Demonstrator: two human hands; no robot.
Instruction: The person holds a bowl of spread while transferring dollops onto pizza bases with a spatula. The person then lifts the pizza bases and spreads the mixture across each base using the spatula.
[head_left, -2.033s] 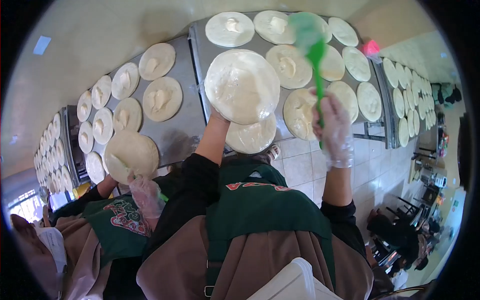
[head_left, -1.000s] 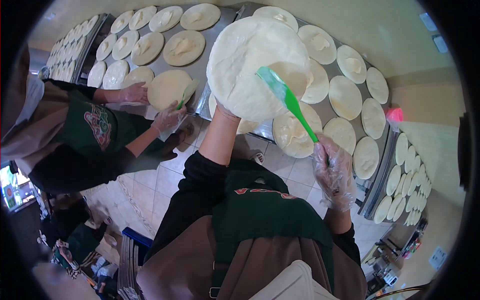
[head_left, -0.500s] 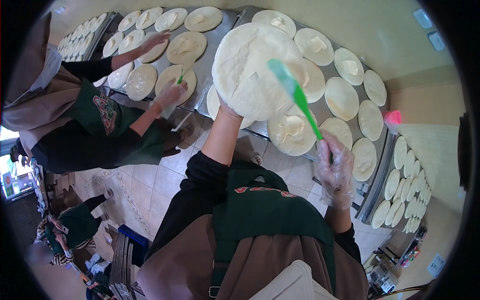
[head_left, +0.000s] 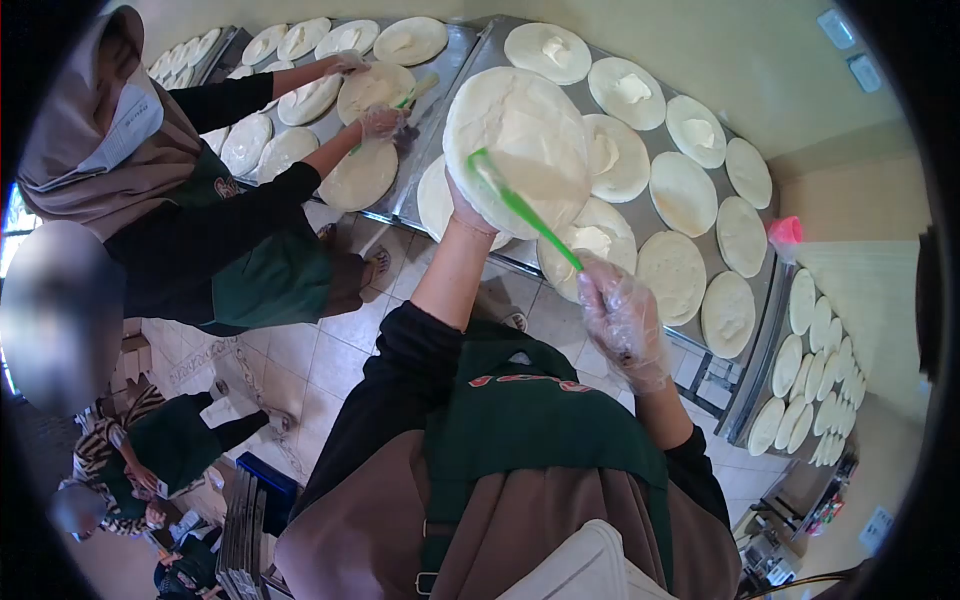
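Note:
My left hand (head_left: 472, 205) holds up a round flat dough (head_left: 530, 130) from below, its fingers mostly hidden under it. In a clear plastic glove, my right hand (head_left: 622, 315) grips a green spatula (head_left: 535, 222), whose blade lies at the left part of the dough. White cream covers some of the dough's surface. Behind and below it, more dough rounds rest on a metal table (head_left: 490, 50); several, such as one dough round (head_left: 628, 92), carry a dollop of cream.
At the left a co-worker (head_left: 215, 225) in a green apron handles dough with a green spatula. A pink object (head_left: 786, 232) stands at the table's right end, near a rack of dough rounds (head_left: 790, 365). Other people (head_left: 160, 450) and stacked trays (head_left: 243, 530) are lower left.
My right hand and spatula have moved left, and the blade is now at the dough's left part. The held dough has shifted slightly down and right. The co-worker's hands have moved to another dough.

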